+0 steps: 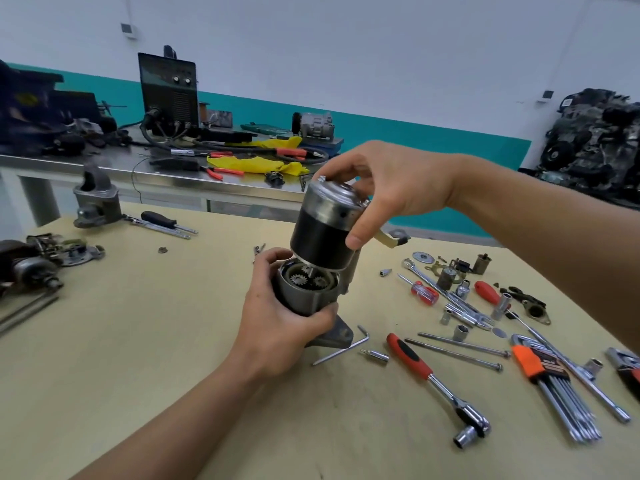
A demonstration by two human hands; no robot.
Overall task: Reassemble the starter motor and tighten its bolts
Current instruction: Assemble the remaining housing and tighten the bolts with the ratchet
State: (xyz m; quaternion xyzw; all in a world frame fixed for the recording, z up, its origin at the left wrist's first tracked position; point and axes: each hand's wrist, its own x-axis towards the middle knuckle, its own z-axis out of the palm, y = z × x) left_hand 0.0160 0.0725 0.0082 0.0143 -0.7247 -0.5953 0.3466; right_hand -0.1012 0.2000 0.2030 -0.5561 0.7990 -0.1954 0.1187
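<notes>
Grips the housing [304,296] in the left hand [277,320], fingers [323,315] curled round its wall, open end up, mounting foot down at the tabletop [156,341]; cannot tell whether touching. Shows three small gears [306,277] inside that open end. Holds the motor [322,237] in the right hand [391,188], fingers clasped over the silver cap, thumb [356,235] pressed on the black side. Tilts the motor above the housing, lower rim at the housing's far edge, near rim lifted clear of the gears.

Just right of the housing's foot: an L-shaped hex key [341,351], flat on the tabletop, with a small socket [377,355] beside it. Further right of the housing: a ratchet [436,379] with a red and black handle, then two long bolts [457,353] lying side by side. Beyond those, well right of the housing: a hex key set [550,382] in an orange holder. Right of the housing and farther back: a red screwdriver [420,291] among loose sockets and small parts.

Left of the housing and farther back: a lone nut [161,250], a black-handled driver [162,220], and an upright grey casting [97,202] near the tabletop's far edge.
</notes>
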